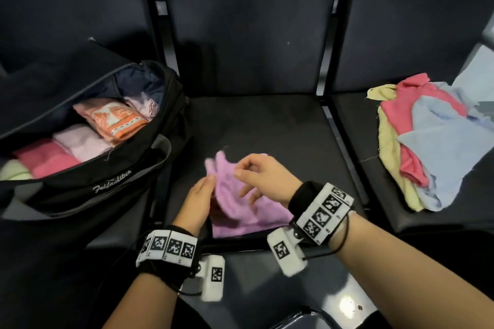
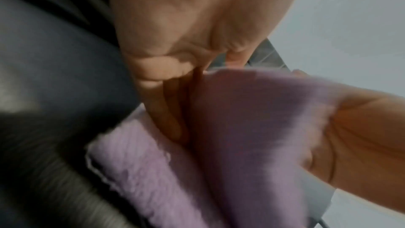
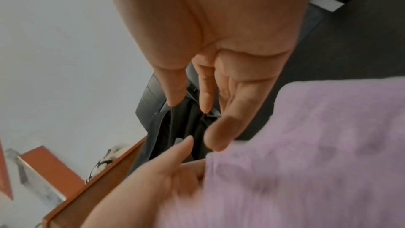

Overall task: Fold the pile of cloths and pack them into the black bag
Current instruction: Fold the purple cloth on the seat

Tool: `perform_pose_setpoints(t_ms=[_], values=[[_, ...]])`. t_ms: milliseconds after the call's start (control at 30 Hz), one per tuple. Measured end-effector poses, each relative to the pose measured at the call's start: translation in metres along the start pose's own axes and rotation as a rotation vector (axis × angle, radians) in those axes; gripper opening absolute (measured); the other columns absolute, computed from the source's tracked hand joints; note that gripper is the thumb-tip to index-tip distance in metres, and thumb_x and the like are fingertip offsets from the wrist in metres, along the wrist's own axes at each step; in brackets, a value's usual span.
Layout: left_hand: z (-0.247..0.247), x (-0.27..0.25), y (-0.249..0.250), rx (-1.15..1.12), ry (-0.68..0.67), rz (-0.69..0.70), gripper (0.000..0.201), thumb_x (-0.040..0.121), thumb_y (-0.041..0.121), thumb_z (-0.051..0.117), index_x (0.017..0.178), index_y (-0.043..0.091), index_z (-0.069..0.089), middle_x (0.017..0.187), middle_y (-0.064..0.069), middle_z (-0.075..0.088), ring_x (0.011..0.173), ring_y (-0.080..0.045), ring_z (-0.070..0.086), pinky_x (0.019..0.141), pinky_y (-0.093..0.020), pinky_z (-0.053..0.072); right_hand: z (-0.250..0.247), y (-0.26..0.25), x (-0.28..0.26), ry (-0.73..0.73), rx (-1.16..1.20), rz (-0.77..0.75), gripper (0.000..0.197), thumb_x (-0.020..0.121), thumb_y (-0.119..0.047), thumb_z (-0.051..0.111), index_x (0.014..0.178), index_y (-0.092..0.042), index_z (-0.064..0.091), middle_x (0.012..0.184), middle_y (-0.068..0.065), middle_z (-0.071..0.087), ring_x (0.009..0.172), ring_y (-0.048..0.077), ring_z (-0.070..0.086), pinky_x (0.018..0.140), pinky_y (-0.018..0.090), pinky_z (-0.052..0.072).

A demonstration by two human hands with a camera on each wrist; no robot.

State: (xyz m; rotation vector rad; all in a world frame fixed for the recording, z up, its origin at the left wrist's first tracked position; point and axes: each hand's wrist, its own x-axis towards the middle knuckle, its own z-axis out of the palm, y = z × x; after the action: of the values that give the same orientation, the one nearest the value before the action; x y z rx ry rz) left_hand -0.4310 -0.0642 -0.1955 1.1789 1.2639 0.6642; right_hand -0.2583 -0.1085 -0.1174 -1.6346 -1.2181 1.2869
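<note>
On the dark seat (image 1: 267,120) our left hand (image 1: 199,199) pinches the purple cloth (image 1: 240,211) steady; our right hand (image 1: 260,177) hovers spread, ready to fold.

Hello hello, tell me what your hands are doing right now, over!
Left hand holds purple cloth edge. Right hand open above it. Black bag open, part filled. Pile waiting. Nothing blocking.

Bare seat (image 1: 267,120) between open black bag (image 1: 112,184) and cloth pile (image 1: 427,141).
</note>
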Motion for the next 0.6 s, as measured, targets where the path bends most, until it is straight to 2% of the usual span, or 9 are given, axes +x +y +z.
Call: perform_pose_setpoints(t_ms=[33, 67, 100, 200, 267, 333, 400, 500, 600], values=[[-0.001, -0.001, -0.002, -0.017, 0.009, -0.026, 0.030, 0.107, 0.027, 0.045, 0.120, 0.011, 0.067, 0.119, -0.010, 0.070, 0.110, -0.020, 0.066, 0.099, -0.038, 0.051, 0.009, 0.003, 0.001, -0.035, 0.041, 0.029, 0.017, 0.095, -0.017, 0.062, 0.101, -0.001, 0.059, 0.084, 0.004, 0.059, 0.074, 0.028, 0.067, 0.060, 0.041, 0.055], [-0.001, -0.002, -0.003, -0.034, 0.025, -0.053, 0.030, 0.105, 0.023, 0.049, 0.127, 0.008, 0.063, 0.124, -0.011, 0.068, 0.116, -0.023, 0.064, 0.105, -0.041, 0.049, 0.013, 0.008, 0.002, -0.043, 0.043, 0.044, 0.017, 0.096, -0.019, 0.061, 0.102, -0.004, 0.059, 0.086, 0.001, 0.059, 0.077, 0.030, 0.069, 0.064, 0.046, 0.056], [-0.002, -0.003, -0.005, -0.042, 0.028, -0.064, 0.029, 0.102, 0.016, 0.054, 0.129, 0.007, 0.059, 0.124, -0.011, 0.068, 0.116, -0.024, 0.065, 0.104, -0.041, 0.050, 0.013, 0.014, 0.002, -0.038, 0.021, 0.051, 0.016, 0.095, -0.021, 0.061, 0.102, -0.007, 0.060, 0.087, -0.001, 0.060, 0.078, 0.030, 0.070, 0.067, 0.049, 0.056], [0.000, -0.004, -0.003, 0.021, -0.004, -0.002, 0.046, 0.085, -0.014, 0.059, 0.118, 0.017, 0.059, 0.105, 0.005, 0.072, 0.099, -0.009, 0.068, 0.081, -0.023, 0.056, 0.000, 0.038, -0.004, -0.008, -0.109, 0.050, 0.010, 0.091, -0.022, 0.064, 0.099, -0.017, 0.064, 0.093, -0.004, 0.066, 0.071, 0.017, 0.070, 0.063, 0.039, 0.055], [0.003, -0.005, -0.001, 0.080, -0.026, 0.041, 0.060, 0.078, -0.024, 0.052, 0.114, 0.024, 0.059, 0.104, 0.008, 0.070, 0.099, -0.007, 0.067, 0.079, -0.019, 0.054, -0.010, 0.053, -0.012, -0.028, -0.255, -0.007, 0.013, 0.088, -0.019, 0.067, 0.101, -0.021, 0.068, 0.101, -0.009, 0.069, 0.074, 0.003, 0.065, 0.069, 0.026, 0.053], [0.005, -0.006, 0.003, 0.103, -0.020, 0.071, 0.070, 0.076, -0.025, 0.047, 0.132, 0.017, 0.055, 0.120, 0.001, 0.066, 0.113, -0.014, 0.064, 0.093, -0.026, 0.054, -0.018, 0.063, -0.021, -0.079, -0.386, -0.052, 0.021, 0.085, -0.015, 0.069, 0.104, -0.023, 0.071, 0.102, -0.015, 0.069, 0.081, -0.002, 0.061, 0.081, 0.018, 0.049], [0.006, -0.005, 0.008, 0.104, -0.024, 0.110, 0.077, 0.077, -0.024, 0.045, 0.142, 0.016, 0.050, 0.130, 0.000, 0.064, 0.121, -0.013, 0.061, 0.102, -0.031, 0.051, -0.021, 0.068, -0.029, -0.100, -0.423, -0.074, 0.025, 0.084, -0.012, 0.069, 0.106, -0.024, 0.071, 0.093, -0.019, 0.066, 0.080, -0.004, 0.060, 0.084, 0.016, 0.048], [0.007, -0.001, 0.014, 0.036, -0.057, 0.185, 0.079, 0.076, -0.026, 0.046, 0.135, 0.027, 0.054, 0.127, 0.001, 0.067, 0.119, -0.011, 0.063, 0.098, -0.030, 0.053, -0.026, 0.069, -0.036, -0.046, -0.510, -0.178, 0.029, 0.085, -0.010, 0.065, 0.111, -0.023, 0.071, 0.100, -0.019, 0.066, 0.085, 0.001, 0.059, 0.083, 0.011, 0.044], [0.005, 0.004, 0.009, 0.007, -0.030, 0.154, 0.076, 0.076, -0.027, 0.044, 0.122, 0.031, 0.057, 0.116, -0.002, 0.070, 0.110, -0.017, 0.068, 0.085, -0.027, 0.057, -0.024, 0.067, -0.038, 0.012, -0.704, -0.329, 0.033, 0.088, -0.011, 0.060, 0.117, -0.025, 0.066, 0.117, -0.010, 0.065, 0.100, 0.010, 0.057, 0.091, 0.023, 0.045]])
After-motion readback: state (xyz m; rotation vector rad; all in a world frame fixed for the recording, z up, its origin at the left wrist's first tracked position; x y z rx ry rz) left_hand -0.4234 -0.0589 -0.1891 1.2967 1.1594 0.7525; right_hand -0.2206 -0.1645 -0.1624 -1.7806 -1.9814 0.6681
